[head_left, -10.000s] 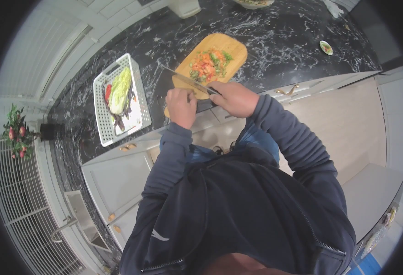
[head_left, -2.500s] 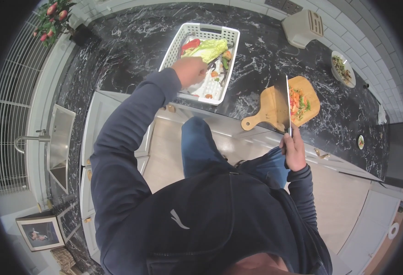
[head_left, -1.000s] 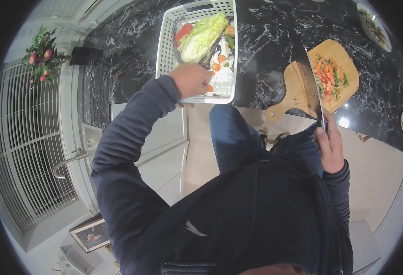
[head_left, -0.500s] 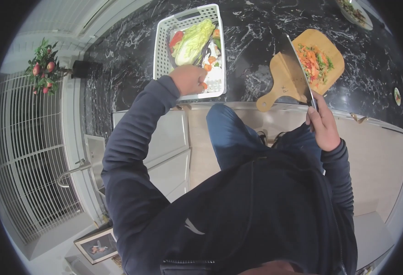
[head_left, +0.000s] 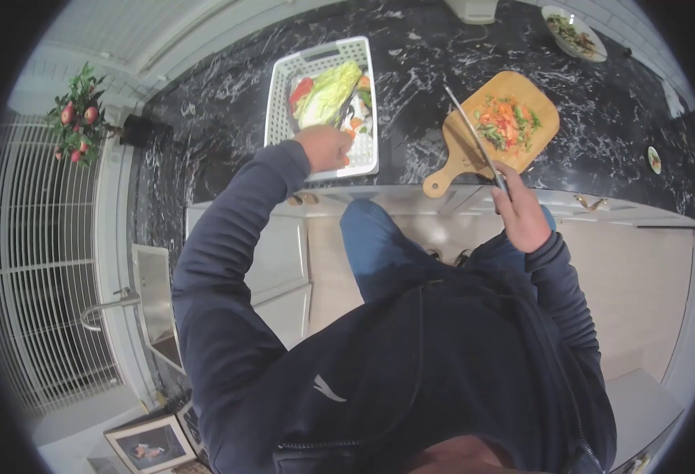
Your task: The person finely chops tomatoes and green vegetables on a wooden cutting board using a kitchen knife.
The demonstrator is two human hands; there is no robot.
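My left hand (head_left: 328,148) reaches into the near end of a white perforated basket (head_left: 274,118), its fingers closed. A small orange piece (head_left: 346,160) shows right at the fingertips; I cannot tell whether they grip it. Beyond the hand lie a leafy pale-green cabbage (head_left: 328,93), something red (head_left: 301,89) and several orange bits. My right hand (head_left: 524,212) is wrapped round the handle of a kitchen knife (head_left: 474,130), whose blade slants over a wooden cutting board (head_left: 544,110). Chopped orange, red and green vegetables (head_left: 508,125) are heaped on the board, right of the blade.
A white dish of food (head_left: 573,35) stands at the back right of the black marbled counter (head_left: 411,87). A small dish (head_left: 654,159) sits at the far right. On the left are a potted plant with red fruit (head_left: 79,118), a faucet (head_left: 110,304) and a sink (head_left: 158,300).
The view has shifted, so basket and board appear lower and further left. The knife blade has turned from showing its broad face to nearly edge-on. My left hand stays in the basket.
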